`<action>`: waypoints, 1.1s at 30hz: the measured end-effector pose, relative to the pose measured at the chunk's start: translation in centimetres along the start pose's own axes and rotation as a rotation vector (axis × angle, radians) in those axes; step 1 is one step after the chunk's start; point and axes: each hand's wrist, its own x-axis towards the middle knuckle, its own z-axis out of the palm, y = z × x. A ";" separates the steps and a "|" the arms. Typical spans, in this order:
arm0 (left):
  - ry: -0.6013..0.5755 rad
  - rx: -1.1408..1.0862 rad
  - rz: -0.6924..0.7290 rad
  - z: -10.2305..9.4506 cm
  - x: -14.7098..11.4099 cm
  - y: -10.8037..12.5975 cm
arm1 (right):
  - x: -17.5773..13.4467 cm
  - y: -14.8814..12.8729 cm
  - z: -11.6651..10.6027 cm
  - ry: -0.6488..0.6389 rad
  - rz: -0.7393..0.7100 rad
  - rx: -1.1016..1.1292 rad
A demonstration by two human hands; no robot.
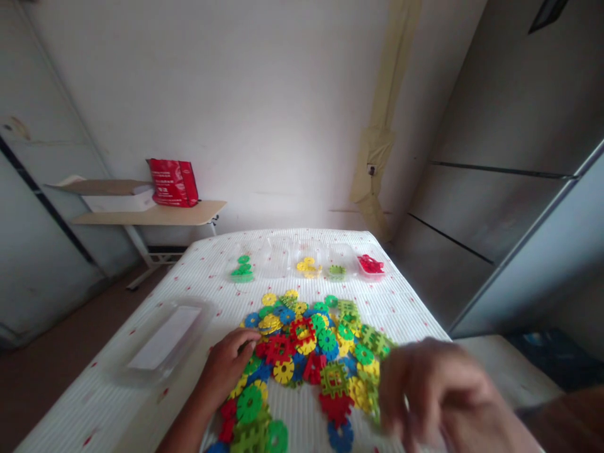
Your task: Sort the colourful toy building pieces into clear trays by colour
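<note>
A pile of toy pieces [304,343] lies on the table [410,314], between the left hand [231,358] and the right hand [434,390]. Behind it stands a row of containers [278,267]; left of it, a tray [177,350]. Farther left, a side table [205,214] bears a box [117,202] beside a bag [174,184].

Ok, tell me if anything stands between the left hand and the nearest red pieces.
Nothing visible does: the left hand has its fingertips close beside the nearest red pieces; whether they touch, I can't tell.
</note>
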 end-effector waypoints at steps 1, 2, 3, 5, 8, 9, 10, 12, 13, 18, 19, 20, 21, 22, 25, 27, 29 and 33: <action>-0.004 -0.009 -0.007 0.0 0.0 0.0 | 1.6 0.2 -1.5 0.086 0.077 -0.001; -0.008 -0.015 -0.017 0.0 0.0 0.0 | 2.6 1.0 -2.8 0.171 0.171 -0.055; -0.009 -0.021 -0.030 0.0 0.0 0.0 | 3.0 2.2 -3.8 0.236 0.261 -0.166; -0.002 -0.030 -0.059 0.0 0.0 0.0 | 2.0 5.4 -5.0 0.278 0.419 -0.430; 0.020 -0.061 -0.078 -0.1 0.1 0.1 | -1.5 9.8 -5.2 0.204 0.521 -0.581; 0.027 -0.073 -0.079 -0.2 0.1 0.0 | -2.6 10.8 -5.0 0.172 0.548 -0.582; 0.032 -0.084 -0.081 -0.2 0.1 0.0 | -3.5 11.4 -4.7 0.141 0.567 -0.576; 0.033 -0.097 -0.089 -0.2 0.2 -0.1 | -4.8 11.9 -3.7 0.091 0.581 -0.581; 0.030 -0.098 -0.094 -0.2 0.2 -0.2 | -5.2 12.0 -3.2 0.076 0.582 -0.600; 0.001 -0.084 -0.083 -0.2 0.2 -0.5 | -6.2 11.9 -2.6 0.047 0.601 -0.666; 0.000 -0.083 -0.074 -0.2 0.2 -0.5 | -6.3 11.9 -2.9 0.044 0.603 -0.651; 0.001 -0.085 -0.067 -0.2 0.2 -0.6 | -6.3 11.8 -3.3 0.045 0.601 -0.638; 0.002 -0.089 -0.061 -0.2 0.2 -0.5 | -6.1 11.7 -3.7 0.056 0.597 -0.631; 0.002 -0.094 -0.058 -0.2 0.2 -0.5 | -5.9 11.6 -4.0 0.072 0.588 -0.631; -0.001 -0.109 -0.060 -0.1 0.2 -0.4 | -4.3 11.2 -3.6 0.130 0.520 -0.666; 0.002 -0.121 -0.063 -0.1 0.1 -0.5 | -3.0 11.3 -2.4 0.174 0.492 -0.708; 0.012 -0.140 -0.064 0.0 0.1 -0.6 | -2.0 11.6 -1.0 0.198 0.495 -0.745; 0.028 -0.163 -0.057 0.2 0.1 -0.9 | -1.5 12.6 0.5 0.169 0.544 -0.779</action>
